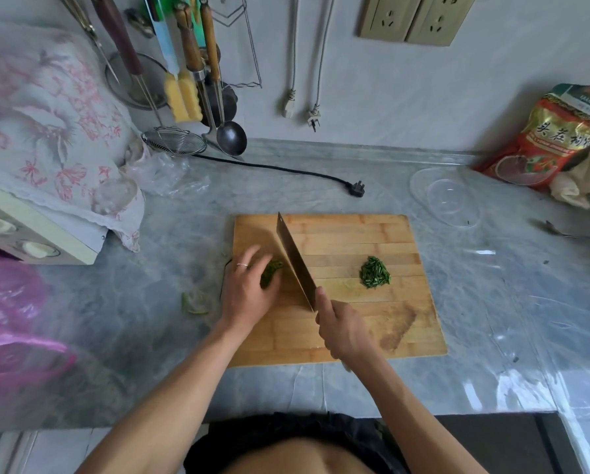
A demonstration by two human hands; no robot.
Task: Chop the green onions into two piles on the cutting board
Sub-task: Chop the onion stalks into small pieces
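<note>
Now, from my head camera, I see the wooden cutting board (355, 302) lying on the grey marble counter (492, 302). My right hand (343, 331) is closed around the handle of the cleaver (295, 261), and the blade stands tilted over the left part of the board. My left hand (249, 289) rests on the board with curled fingers and holds a bunch of green onions (271, 271) just beside the blade; a ring (241, 265) is on one finger. One pile of chopped green onions (375, 272) lies on the right part of the board, well apart from the blade. A pale green scrap (194, 302) lies on the counter left of the board. Farther right on the counter stands a clear plastic bowl (444, 200), and a black plug (357, 189) lies behind the board.
</note>
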